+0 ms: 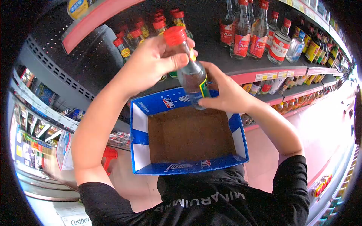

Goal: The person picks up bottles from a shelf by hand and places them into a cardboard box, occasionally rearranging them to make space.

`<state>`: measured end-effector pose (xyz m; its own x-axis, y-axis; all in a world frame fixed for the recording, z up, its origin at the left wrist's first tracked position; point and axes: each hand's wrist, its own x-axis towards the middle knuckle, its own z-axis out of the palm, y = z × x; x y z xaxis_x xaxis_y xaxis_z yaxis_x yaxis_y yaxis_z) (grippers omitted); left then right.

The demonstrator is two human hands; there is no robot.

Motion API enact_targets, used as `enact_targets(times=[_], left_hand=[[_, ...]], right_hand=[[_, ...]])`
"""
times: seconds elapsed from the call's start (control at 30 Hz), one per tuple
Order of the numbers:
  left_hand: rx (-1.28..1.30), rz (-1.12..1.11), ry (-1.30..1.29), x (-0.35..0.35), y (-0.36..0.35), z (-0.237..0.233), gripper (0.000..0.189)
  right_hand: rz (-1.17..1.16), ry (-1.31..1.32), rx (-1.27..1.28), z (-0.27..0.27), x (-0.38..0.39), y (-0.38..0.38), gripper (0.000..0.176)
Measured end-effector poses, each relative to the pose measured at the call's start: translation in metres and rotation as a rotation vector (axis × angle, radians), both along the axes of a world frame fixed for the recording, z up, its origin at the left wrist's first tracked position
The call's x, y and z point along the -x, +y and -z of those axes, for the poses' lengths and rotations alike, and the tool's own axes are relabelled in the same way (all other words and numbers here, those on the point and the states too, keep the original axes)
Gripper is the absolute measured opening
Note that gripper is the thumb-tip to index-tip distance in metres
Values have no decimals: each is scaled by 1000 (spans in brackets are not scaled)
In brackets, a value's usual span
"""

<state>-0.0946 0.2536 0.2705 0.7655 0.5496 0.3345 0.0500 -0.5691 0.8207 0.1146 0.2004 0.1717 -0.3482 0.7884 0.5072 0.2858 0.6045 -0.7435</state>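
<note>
A glass bottle (pixel 188 77) with a red cap and a green and yellow label is tilted above a blue cardboard box. My left hand (pixel 160 56) is closed around its neck, just below the cap. Lower down, my right hand (pixel 222 88) grips the bottle's body, thumb on the near side and fingers partly hidden behind the glass. Below both hands is the open box (pixel 188 168), close to my torso, with its brown inside bottom showing. Similar red-capped bottles (pixel 123 49) stand on the dark shelf behind my left hand.
Clear bottles with red and white labels (pixel 240 44) stand farther right on the same shelf (pixel 211 56). A red price rail (pixel 249 77) runs along its edge, with more stocked shelves below. An upper shelf edge (pixel 98 22) juts out at upper left. Something red (pixel 109 156) sits low left.
</note>
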Motion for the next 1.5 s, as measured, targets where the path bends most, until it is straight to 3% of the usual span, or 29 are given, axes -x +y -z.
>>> enact_targets(times=[0.17, 0.3, 0.37, 0.5, 0.67, 0.8, 1.0, 1.17, 1.3, 1.47, 1.5], left_hand=[[-5, -18, -117, -17, 28, -9, 34], [1, -136, -240, -36, 52, -1, 31], [-212, -406, -179, -51, 50, -2, 37], [-443, -493, -113, -60, 71, 8, 44], [-316, -505, -101, -55, 106, 28, 50], [-290, -520, -166, -57, 106, 35, 56], [-905, -666, -324, -55, 83, 44, 62], [-1148, -412, 55, -21, 29, 59, 63], [-1016, -243, 315, 8, -4, 91, 63], [-753, -420, 487, 39, -34, 82, 64], [-690, -468, 509, 48, -35, 81, 65]], right_hand=[[161, -39, 69, -18, -2, 37, 79], [483, -202, -111, -25, 7, 55, 77], [611, -193, -199, -14, 11, 72, 69], [720, -228, -121, -3, 21, 93, 73], [428, -269, 121, -8, 14, 101, 73], [415, -276, 40, 0, 11, 108, 72], [519, -278, -19, 5, 20, 106, 68], [544, -278, -263, 34, 13, 134, 67], [561, -288, -131, 19, 19, 121, 68], [525, -317, -186, 11, 17, 80, 85], [460, -364, -254, -1, 15, 56, 76]])
